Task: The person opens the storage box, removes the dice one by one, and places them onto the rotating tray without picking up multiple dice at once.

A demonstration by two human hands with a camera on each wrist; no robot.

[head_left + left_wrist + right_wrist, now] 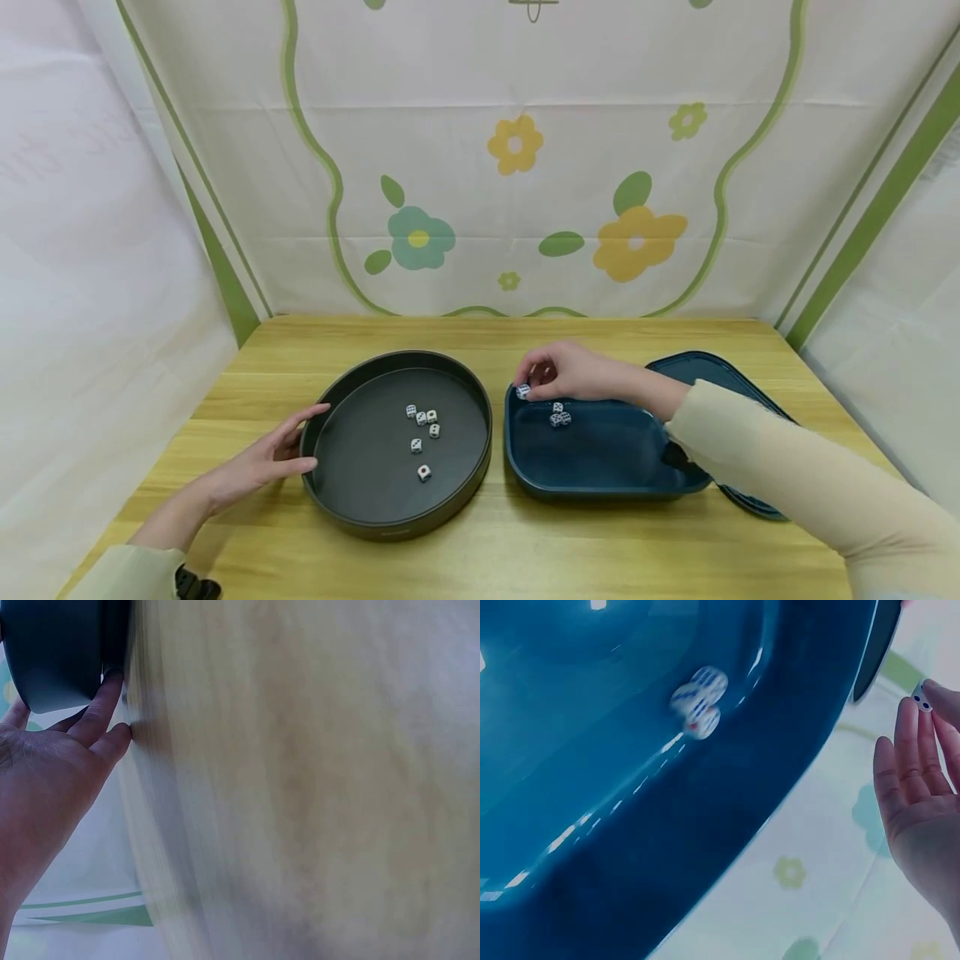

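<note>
My right hand (566,371) pinches a white die (522,391) above the far left corner of a blue rectangular tray (600,486). In the right wrist view, thumb and fingertips grip that die (922,697). A cluster of 3 dice (559,415) lies in the tray under the hand. Left of it stands a round dark pan (375,492) with several scattered white dice (416,446) on its bottom. My left hand (251,467) rests against the pan's left side, thumb and fingers spread along the rim. The left wrist view shows the pan's wall (52,652) beside those fingers.
A dark blue lid-like panel (712,375) lies at the right, partly under the tray and my right sleeve (787,475). Everything stands on a wooden table (525,558). A white cloth with printed flowers (420,237) hangs behind it.
</note>
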